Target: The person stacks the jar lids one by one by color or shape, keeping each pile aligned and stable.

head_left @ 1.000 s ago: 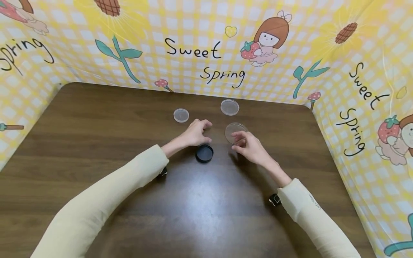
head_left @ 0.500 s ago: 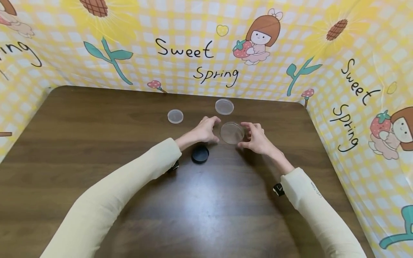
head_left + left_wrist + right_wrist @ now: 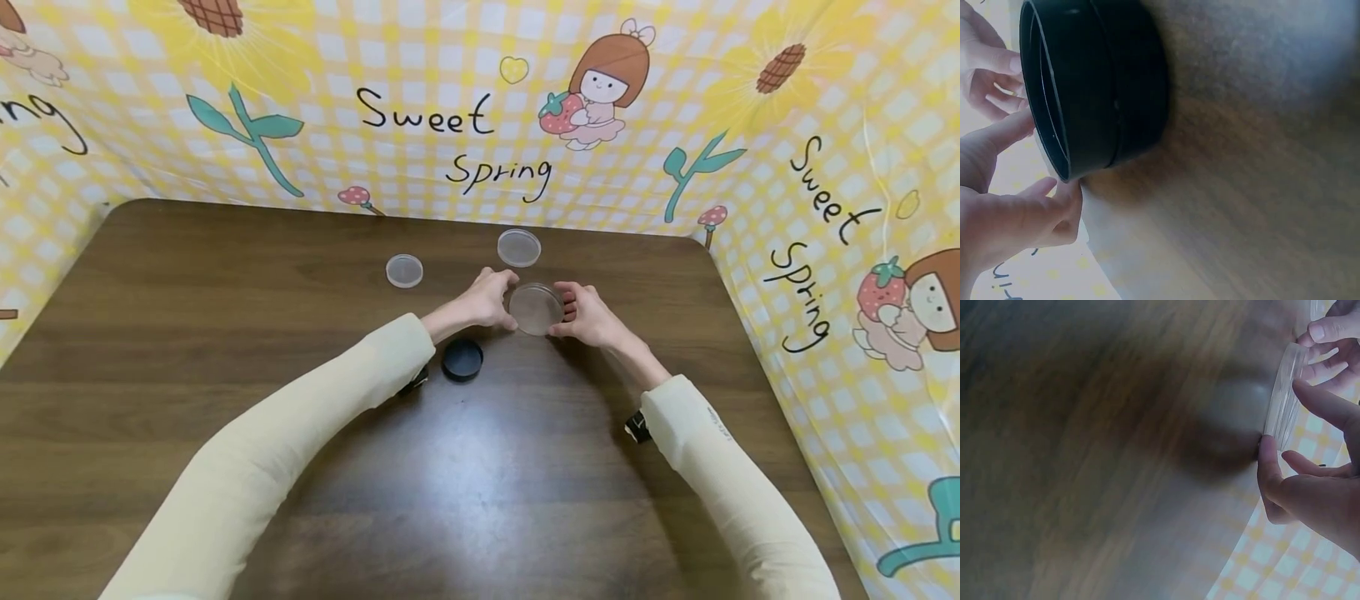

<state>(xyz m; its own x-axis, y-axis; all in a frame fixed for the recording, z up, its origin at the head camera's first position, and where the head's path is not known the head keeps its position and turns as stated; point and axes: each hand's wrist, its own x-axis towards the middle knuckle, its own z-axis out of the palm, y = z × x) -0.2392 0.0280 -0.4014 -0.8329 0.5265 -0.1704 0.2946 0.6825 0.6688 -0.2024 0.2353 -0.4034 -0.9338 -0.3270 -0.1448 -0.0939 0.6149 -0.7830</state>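
Observation:
A clear round petri dish (image 3: 536,309) sits between the two hands toward the back of the table. My left hand (image 3: 485,299) holds its left rim, thumb in front and fingers behind. From the other side my right hand (image 3: 588,317) grips the right rim the same way. Seen from the side in the right wrist view, the petri dish (image 3: 1285,397) shows stacked rims, with the right fingers (image 3: 1269,456) at its edge. A black round container (image 3: 462,360) stands just below the left wrist. Its tall wall, with a seam around it, covers part of the left hand in the left wrist view.
A smaller clear dish (image 3: 404,271) lies to the left of the hands. Another clear dish (image 3: 519,248) lies behind them, near the table's back edge. Patterned yellow cloth (image 3: 420,50) hangs behind and beside the brown wooden table (image 3: 225,283).
My right hand has drawn back from over the petri dish to its right rim. My left hand has moved right, past the black container, to the left rim. The view has shifted slightly.

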